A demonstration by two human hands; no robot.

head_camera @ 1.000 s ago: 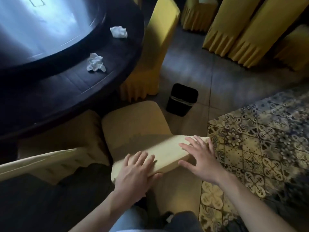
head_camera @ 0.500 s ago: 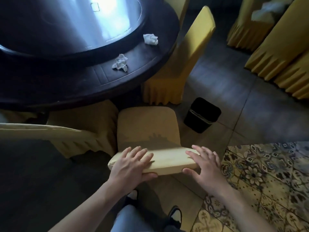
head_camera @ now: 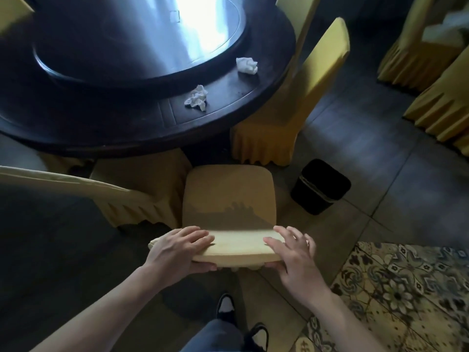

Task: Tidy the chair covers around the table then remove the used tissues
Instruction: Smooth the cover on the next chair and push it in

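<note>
A chair in a yellow cover (head_camera: 228, 194) stands right in front of me, its seat facing the dark round table (head_camera: 114, 118). My left hand (head_camera: 177, 250) grips the left end of the chair's backrest top, fingers over it and thumb under. My right hand (head_camera: 295, 252) holds the right end the same way. Two crumpled white tissues lie on the table's rim: one (head_camera: 196, 98) near the middle, another (head_camera: 246, 65) farther right.
A black waste bin (head_camera: 320, 186) stands on the tiled floor right of the chair. More yellow-covered chairs flank it: one (head_camera: 291, 102) at the table's right, one (head_camera: 121, 196) at the left, others (head_camera: 431, 72) at far right. A patterned rug (head_camera: 401, 288) lies bottom right.
The chair has swung square to the table under my hands. My right hand has closed from hovering spread to holding the backrest top. The view has shifted left toward the table.
</note>
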